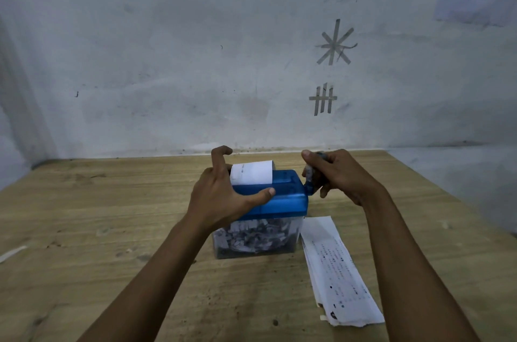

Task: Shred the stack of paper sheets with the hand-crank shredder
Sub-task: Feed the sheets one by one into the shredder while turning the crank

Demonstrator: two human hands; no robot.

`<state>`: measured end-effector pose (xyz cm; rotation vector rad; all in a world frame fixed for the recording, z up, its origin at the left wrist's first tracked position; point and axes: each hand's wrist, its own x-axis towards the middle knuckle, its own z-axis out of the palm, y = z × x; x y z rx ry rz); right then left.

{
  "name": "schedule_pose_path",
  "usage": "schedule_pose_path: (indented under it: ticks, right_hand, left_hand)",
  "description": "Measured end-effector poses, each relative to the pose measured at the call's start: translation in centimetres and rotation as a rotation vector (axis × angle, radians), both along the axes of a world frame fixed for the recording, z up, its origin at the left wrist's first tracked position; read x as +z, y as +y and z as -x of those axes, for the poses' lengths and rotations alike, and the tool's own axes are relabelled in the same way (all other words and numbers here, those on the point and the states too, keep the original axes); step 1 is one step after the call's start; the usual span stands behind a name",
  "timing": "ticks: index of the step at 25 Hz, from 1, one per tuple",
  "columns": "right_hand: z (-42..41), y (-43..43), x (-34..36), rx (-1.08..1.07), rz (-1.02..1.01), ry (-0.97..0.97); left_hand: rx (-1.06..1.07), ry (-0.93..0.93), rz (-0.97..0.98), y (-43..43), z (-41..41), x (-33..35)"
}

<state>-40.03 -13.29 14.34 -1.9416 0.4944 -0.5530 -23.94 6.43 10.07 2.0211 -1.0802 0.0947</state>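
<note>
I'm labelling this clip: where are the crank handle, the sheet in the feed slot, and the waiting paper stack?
crank handle (pixel 308 174), head view: its blurred grey grip.
sheet in the feed slot (pixel 251 172), head view: middle of its exposed white part.
paper stack (pixel 338 271), head view: middle of the top sheet.

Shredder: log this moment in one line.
left hand holds shredder | right hand grips crank | sheet in slot | stack right of shredder

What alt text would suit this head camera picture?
A person's left hand holds a blue-topped hand-crank shredder on a wooden table while the right hand grips its crank. A sheet stands in the slot; a stack of sheets lies beside it.
</note>
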Motion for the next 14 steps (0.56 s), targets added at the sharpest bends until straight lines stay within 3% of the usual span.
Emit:
schedule_pose_path:
  ticks: [3, 10, 14]
  right_hand:
    - [-2.3, -0.9, -1.6, -0.057, -0.156, 0.029]
    - [-3.8, 0.4, -5.7, -0.155, -0.867, 0.132]
    - [-2.2, 1.8, -7.0, -0.193, -0.724, 0.230]
  left_hand:
    - [0.006, -0.007, 0.010, 0.0, 0.0, -0.2]
    - [0.027, -0.082, -0.024, 0.1, -0.2, -0.1]
    - [0.103, -0.071, -0.051, 0.1, 0.2, 0.2]
